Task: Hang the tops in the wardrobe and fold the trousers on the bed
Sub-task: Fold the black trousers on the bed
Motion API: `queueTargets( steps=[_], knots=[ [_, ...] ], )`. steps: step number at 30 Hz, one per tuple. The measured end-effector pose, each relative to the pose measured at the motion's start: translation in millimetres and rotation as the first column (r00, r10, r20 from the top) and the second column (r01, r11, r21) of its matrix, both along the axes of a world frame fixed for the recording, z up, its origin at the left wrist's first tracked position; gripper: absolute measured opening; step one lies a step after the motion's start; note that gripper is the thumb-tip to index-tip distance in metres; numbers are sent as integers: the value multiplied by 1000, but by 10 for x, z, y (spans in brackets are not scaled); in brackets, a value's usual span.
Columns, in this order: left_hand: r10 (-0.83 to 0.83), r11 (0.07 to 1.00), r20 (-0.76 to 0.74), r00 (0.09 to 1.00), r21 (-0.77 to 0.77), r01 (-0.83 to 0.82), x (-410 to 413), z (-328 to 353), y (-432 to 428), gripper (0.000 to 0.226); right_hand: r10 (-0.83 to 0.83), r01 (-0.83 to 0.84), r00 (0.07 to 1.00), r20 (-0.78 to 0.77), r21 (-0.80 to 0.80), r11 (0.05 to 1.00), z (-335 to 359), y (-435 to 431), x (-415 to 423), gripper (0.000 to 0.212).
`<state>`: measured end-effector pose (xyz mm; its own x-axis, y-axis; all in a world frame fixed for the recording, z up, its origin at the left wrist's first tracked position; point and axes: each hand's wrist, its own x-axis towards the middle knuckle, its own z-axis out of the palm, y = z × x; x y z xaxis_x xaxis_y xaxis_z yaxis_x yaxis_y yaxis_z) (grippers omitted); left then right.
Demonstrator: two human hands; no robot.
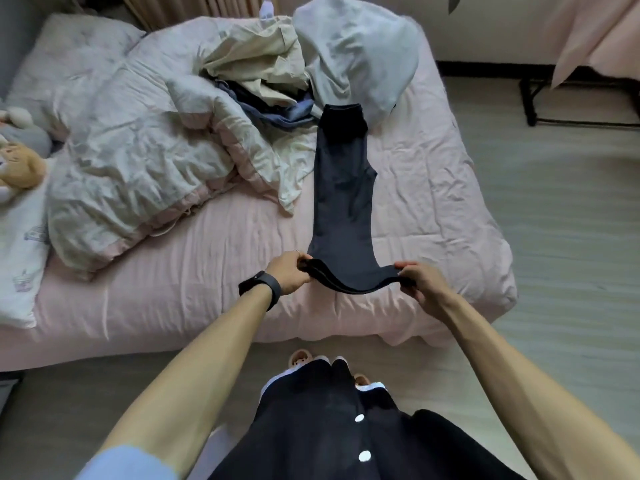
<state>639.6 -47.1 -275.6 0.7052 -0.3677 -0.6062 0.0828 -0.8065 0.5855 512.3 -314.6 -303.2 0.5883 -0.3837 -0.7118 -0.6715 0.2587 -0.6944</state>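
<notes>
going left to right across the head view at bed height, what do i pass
brown plush toy → crumpled pale quilt → long dark trousers laid flat → black metal frame on the floor

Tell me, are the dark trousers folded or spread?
Spread: trousers lie full length on the bed, left hand and right hand gripping one end.

The bed (433,202) carries a crumpled duvet (138,150) at left. Black trousers (343,188) lie lengthwise at right, a clothes pile (270,64) beyond them.
</notes>
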Motion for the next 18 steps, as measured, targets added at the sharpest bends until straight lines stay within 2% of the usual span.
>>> queueTargets(
  steps=[2, 3, 5, 7, 8, 10, 13, 16, 18],
  knots=[
    [-9, 999, 116, 993, 32, 5, 105, 15, -65, 7, 70, -67, 995, 76, -47, 997, 65, -88, 129, 40],
    [4, 1000, 153, 988, 24, -7, 168, 1, -92, 15, 145, -130, 984, 108, -131, 983, 71, -142, 186, 43],
    [72, 997, 213, 974, -23, -69, 312, -36, -158, 27, 233, -186, 962, 139, -288, 939, 44, -251, 284, 32],
    [153, 988, 243, 958, -61, -142, 442, -60, -201, 28, 193, -133, 972, 132, -363, 922, -11, -320, 375, 12],
    [186, 982, 251, 950, -85, -169, 625, -94, -274, 26, 171, -108, 978, 122, -407, 907, -41, -411, 527, 17],
    [215, 974, 221, 951, -113, -194, 733, -124, -314, 30, 159, -93, 980, 118, -430, 898, -87, -454, 656, 31],
    [289, 951, 149, 946, -156, -267, 1146, -240, -548, 32, 112, -49, 985, 129, -414, 909, -208, -602, 1170, 23],
    [340, 926, 111, 934, -211, -312, 1660, -420, -838, 20, 6, 50, 993, 114, -484, 874, -394, -747, 1751, 19],
    [357, 913, 93, 930, -246, -326, 1834, -475, -941, 6, 5, 42, 997, 82, -551, 833, -432, -776, 1961, 19]
  ],
)
